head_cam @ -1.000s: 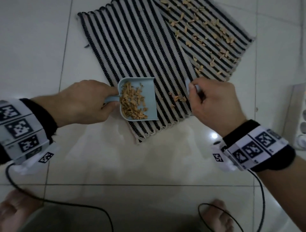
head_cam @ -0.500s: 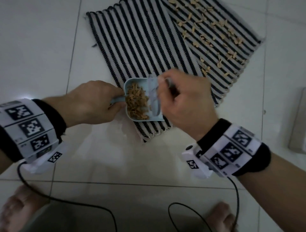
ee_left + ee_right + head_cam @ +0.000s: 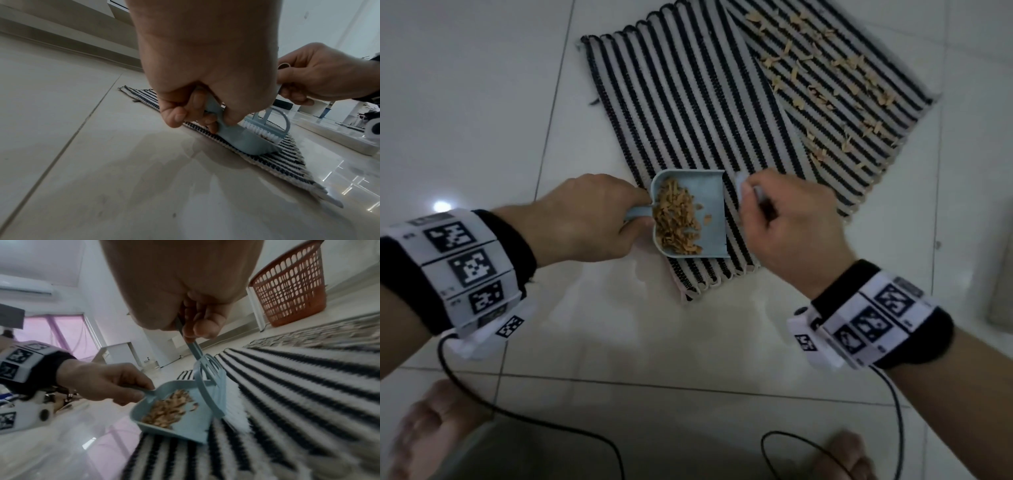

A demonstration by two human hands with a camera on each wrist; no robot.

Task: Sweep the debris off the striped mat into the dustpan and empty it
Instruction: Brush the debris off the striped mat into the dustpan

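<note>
While your left hand [image 3: 589, 219] wraps round the short handle of the dustpan [image 3: 710, 219], fingers curled tight on it, the pan sits flat on the near end of the striped mat [image 3: 688, 113] with its open lip facing your right. Your right hand [image 3: 791, 226] has its fingers curled round the thin handle of the little brush [image 3: 265, 131], and the white bristles stand right at the pan's lip.

There's a good heap of debris [image 3: 678, 222] already lying in the back of the pan. More scraps [image 3: 835, 85] are scattered over the far mat, well apart from the pan, so by my reckoning you're roughly halfway.

For this stroke, keep the lip pressed down on the weave so nothing slips under it. Draw the bristles in short, low flicks towards the heap; a hard flick could bounce the light flakes over the back wall. Hold the pan level, because a tilt to the right would likely spill the load back onto the stripes. An orange basket [image 3: 287, 283] stands beyond the mats, a likely spot for emptying.
</note>
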